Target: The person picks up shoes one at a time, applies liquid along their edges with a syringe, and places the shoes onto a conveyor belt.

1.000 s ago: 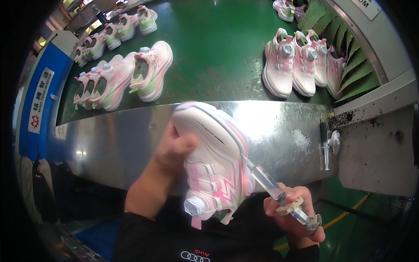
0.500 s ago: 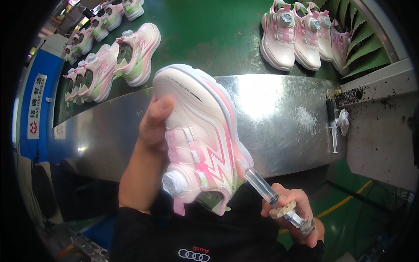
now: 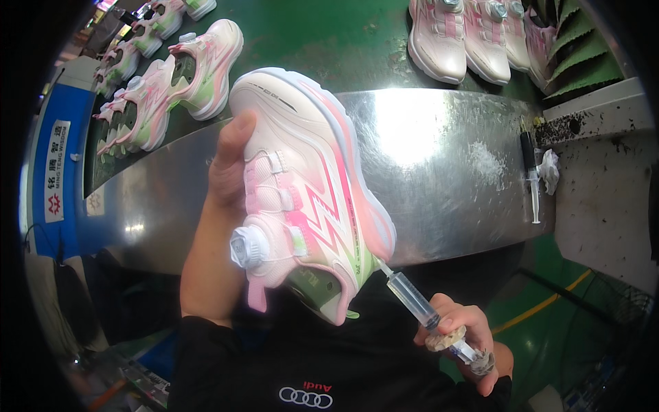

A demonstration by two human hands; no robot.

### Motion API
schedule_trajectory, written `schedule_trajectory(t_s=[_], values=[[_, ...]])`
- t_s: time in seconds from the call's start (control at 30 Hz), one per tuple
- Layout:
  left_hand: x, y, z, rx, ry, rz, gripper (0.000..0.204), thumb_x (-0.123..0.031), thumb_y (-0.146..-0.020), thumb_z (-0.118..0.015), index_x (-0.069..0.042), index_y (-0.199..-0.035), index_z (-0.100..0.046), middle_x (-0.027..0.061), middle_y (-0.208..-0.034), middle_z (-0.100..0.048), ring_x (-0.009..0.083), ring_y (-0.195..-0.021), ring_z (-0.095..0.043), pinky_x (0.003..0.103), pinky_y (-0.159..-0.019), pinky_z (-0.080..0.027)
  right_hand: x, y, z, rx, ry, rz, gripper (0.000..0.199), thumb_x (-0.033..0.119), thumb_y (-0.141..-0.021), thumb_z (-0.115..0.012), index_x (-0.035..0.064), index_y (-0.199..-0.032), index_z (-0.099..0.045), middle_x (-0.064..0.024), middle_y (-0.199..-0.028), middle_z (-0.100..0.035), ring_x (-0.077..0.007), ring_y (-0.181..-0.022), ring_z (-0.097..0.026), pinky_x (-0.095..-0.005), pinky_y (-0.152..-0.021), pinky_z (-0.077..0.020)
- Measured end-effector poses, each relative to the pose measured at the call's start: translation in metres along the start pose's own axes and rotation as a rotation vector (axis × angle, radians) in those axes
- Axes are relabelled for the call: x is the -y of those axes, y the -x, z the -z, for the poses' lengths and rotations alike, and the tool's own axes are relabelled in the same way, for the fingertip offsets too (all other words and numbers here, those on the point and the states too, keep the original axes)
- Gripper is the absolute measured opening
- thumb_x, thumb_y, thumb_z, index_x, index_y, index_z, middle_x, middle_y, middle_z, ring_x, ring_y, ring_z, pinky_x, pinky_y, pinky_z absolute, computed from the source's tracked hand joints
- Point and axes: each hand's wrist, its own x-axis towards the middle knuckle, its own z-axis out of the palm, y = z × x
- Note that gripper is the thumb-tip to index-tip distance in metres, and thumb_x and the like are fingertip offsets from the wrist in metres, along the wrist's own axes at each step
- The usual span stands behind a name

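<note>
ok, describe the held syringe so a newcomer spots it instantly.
Below the shiny metal tabletop, lower right, is the right hand. It grips a clear syringe aimed at a pale pink sneaker. Unlike the partly black syringe lying on the tabletop, this one has lumpy tan material around it.

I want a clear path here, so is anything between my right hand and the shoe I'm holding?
Only the syringe, held in your right hand. It points at the heel of the shoe; whether they touch is hard to tell. Nothing else visible stands between.
</note>
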Motion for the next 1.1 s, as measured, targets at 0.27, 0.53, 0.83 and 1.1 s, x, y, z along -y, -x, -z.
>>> schedule_trajectory(t_s=[0.27,0.53,0.83,1.1], values=[[0.005,-0.004,0.002,-0.079,0.069,0.032,0.054,-0.037,-0.083,-0.059,0.0,-0.119,-0.048,0.0172,-0.11,-0.058,0.0259,-0.1,-0.059,0.039,-0.088,-0.049,-0.013,0.013,0.01,-0.011,-0.044,0.032,0.091,0.065,-0.064,-0.069,-0.0019,-0.12,-0.045,-0.0148,-0.095,-0.055,-0.0208,-0.086,-0.051,-0.0277,-0.071,-0.04],[-0.004,0.004,0.004,-0.207,-0.101,0.048,0.05,-0.037,-0.082,-0.058,-0.005,-0.12,-0.05,0.0136,-0.111,-0.06,0.0267,-0.1,-0.06,0.043,-0.089,-0.05,-0.026,0.016,0.015,-0.015,-0.183,0.055,0.095,0.057,-0.059,-0.076,-0.0047,-0.124,-0.043,-0.0141,-0.102,-0.05,-0.0208,-0.09,-0.049,-0.0268,-0.079,-0.0375],[-0.041,0.068,0.045,-0.525,-0.506,0.061,0.062,-0.043,-0.086,-0.052,0.001,-0.128,-0.04,0.0205,-0.12,-0.054,0.0328,-0.106,-0.057,0.048,-0.091,-0.047,-0.042,0.005,0.028,0.062,-0.141,0.033,0.099,0.056,-0.056,-0.079,-0.0027,-0.126,-0.041,-0.0084,-0.103,-0.044,-0.0136,-0.083,-0.042,-0.0228,-0.07,-0.033],[-0.034,0.108,0.032,-0.499,-0.814,-0.026,0.039,-0.022,-0.09,-0.05,0.007,-0.116,-0.046,0.0213,-0.11,-0.057,0.0284,-0.098,-0.06,0.041,-0.084,-0.052,-0.048,-0.008,0.023,0.037,0.014,0.099,0.096,0.057,-0.057,-0.077,-0.0011,-0.126,-0.042,-0.0073,-0.104,-0.052,-0.0141,-0.082,-0.043,-0.0252,-0.072,-0.034]])
